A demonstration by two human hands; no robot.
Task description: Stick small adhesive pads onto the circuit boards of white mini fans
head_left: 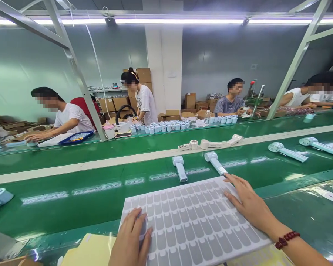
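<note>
A white sheet point(194, 221) covered with rows of grey rounded stickers lies at the near edge of the green conveyor. My left hand point(131, 240) rests on its near left corner, fingers together and pressing flat on a sticker. My right hand point(248, 203) lies flat on the sheet's right side, fingers stretched toward the far edge; a dark red bead bracelet is on that wrist. Just beyond the sheet lie two small light blue handheld fans point(180, 168) point(215, 162) on the belt.
More fans point(287, 151) point(320, 145) lie on the belt at right, white fan parts and a tape roll point(193, 144) on the divider. Yellow sheets point(91, 251) lie near left. Several co-workers sit across the line behind rows of small cups point(161, 128) and cardboard boxes.
</note>
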